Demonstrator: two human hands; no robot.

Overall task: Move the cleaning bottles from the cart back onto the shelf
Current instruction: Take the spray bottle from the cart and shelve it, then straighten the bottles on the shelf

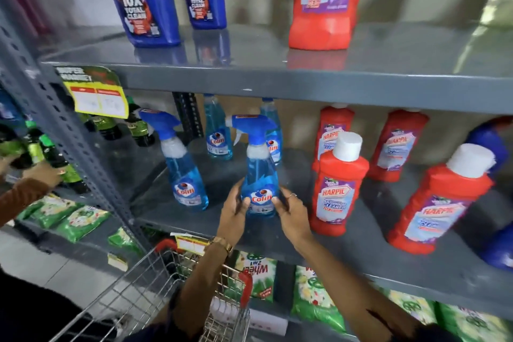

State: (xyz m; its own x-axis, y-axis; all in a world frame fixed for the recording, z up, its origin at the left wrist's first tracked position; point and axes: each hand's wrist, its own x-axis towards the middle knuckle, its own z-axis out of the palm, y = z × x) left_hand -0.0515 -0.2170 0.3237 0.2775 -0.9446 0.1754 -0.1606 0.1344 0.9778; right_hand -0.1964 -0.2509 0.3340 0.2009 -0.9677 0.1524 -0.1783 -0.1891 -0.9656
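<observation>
A blue Colin spray bottle (pixel 258 175) stands upright near the front of the grey middle shelf (pixel 277 241). My left hand (pixel 234 209) holds its lower left side and my right hand (pixel 291 211) touches its lower right side. A second Colin spray bottle (pixel 183 175) stands to its left, and two more stand behind (pixel 218 130). Red Harpil bottles (pixel 337 189) with white caps stand to the right on the same shelf. The wire cart (pixel 155 294) with red corners sits below my arms; what lies in it is mostly hidden.
The top shelf (pixel 249 72) carries two blue Harpil bottles (pixel 144 0) and a red one (pixel 324 0). Green detergent packets (pixel 313 300) fill the lower shelf. At the left, another person's hand (pixel 41 175) reaches at green bottles (pixel 52 155) in the neighbouring bay.
</observation>
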